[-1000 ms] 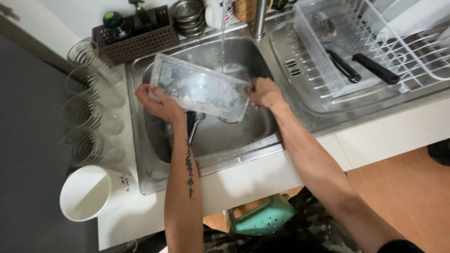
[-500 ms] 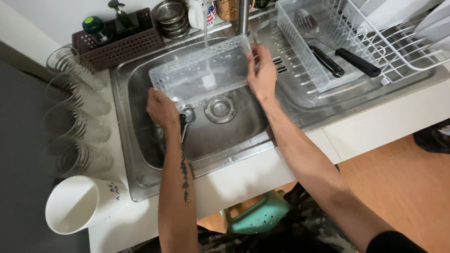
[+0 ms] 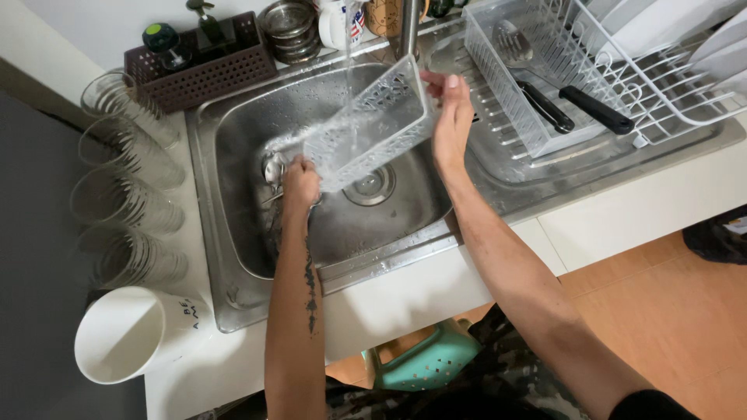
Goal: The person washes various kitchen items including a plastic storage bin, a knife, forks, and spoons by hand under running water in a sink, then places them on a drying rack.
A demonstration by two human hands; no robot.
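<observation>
A clear perforated plastic basket [image 3: 367, 128] is tilted over the steel sink [image 3: 233, 257], under a thin stream of tap water [image 3: 348, 58]. My right hand [image 3: 450, 109] grips its upper right end. My left hand [image 3: 299, 185] holds its lower left corner, down near some cutlery [image 3: 272, 167] lying in the basin. The drain [image 3: 371, 185] shows just below the basket.
Several upturned glasses [image 3: 124, 179] and a white cup [image 3: 128, 334] line the left counter. A brown basket with bottles [image 3: 198, 66] and stacked steel bowls [image 3: 289, 29] stand behind the sink. A white dish rack with a clear tray and black-handled knives [image 3: 580, 101] sits at the right.
The basket has been turned from lying flat across the sink to standing on edge, tilted. My right hand rose slightly; my left hand shifted right and lower.
</observation>
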